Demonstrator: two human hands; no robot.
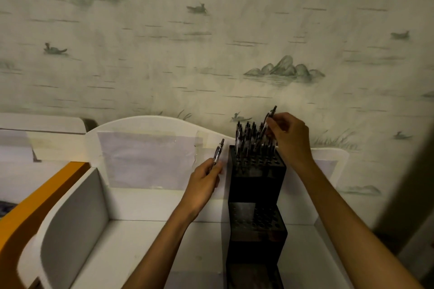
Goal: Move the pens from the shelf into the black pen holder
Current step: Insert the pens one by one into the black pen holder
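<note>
Two hands, one slim dark-capped pen each. Left hand fingers pinch pen beside stepped black perforated pen holder; right hand fingers pinch second pen above holder's crowded top tier.

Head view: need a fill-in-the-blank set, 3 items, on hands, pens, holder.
1. The left hand holds one ____ beside the black pen holder.
2. The right hand pinches a pen above the holder's ____ tier.
3. The holder's middle tier holds ____ pens.

Missing words: pen; top; no
</note>
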